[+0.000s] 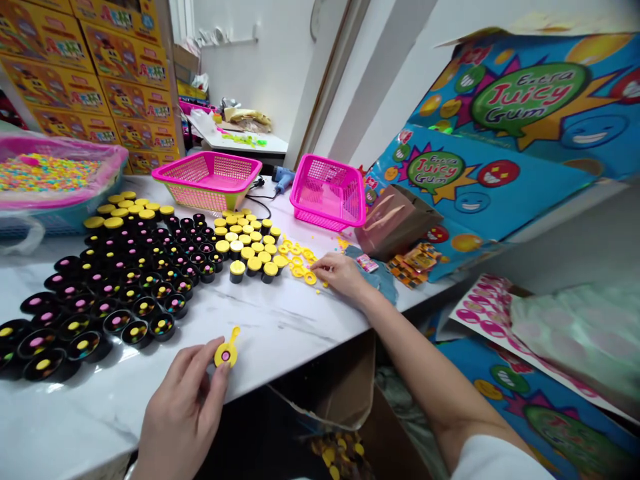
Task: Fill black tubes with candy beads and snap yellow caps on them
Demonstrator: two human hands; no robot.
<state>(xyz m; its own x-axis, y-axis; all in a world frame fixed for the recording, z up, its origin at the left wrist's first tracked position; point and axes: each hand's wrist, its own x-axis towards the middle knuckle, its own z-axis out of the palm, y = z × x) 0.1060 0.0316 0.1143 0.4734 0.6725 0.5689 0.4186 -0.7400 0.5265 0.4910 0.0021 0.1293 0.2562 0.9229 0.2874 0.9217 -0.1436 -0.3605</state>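
Observation:
My left hand [187, 393] pinches a yellow plastic ring piece [231, 349] with a small tab and a pink round candy in its centre, above the table's front edge. My right hand [341, 275] reaches over the table with its fingers stretched out, fingertips at a pile of loose yellow ring pieces [297, 261]. Left of that pile stand several small black cups with yellow lids [254, 263]. Farther left, many lidless black cups [135, 332] hold small coloured candies, with a pink or yellow round candy showing in each.
Two pink baskets [327, 223] [207, 159] stand at the back. A tub of coloured candies [60, 193] is at the left. Blue gum cartons [480, 187] and a brown paper bag [393, 223] border the right. An open cardboard box [357, 400] sits below the table edge.

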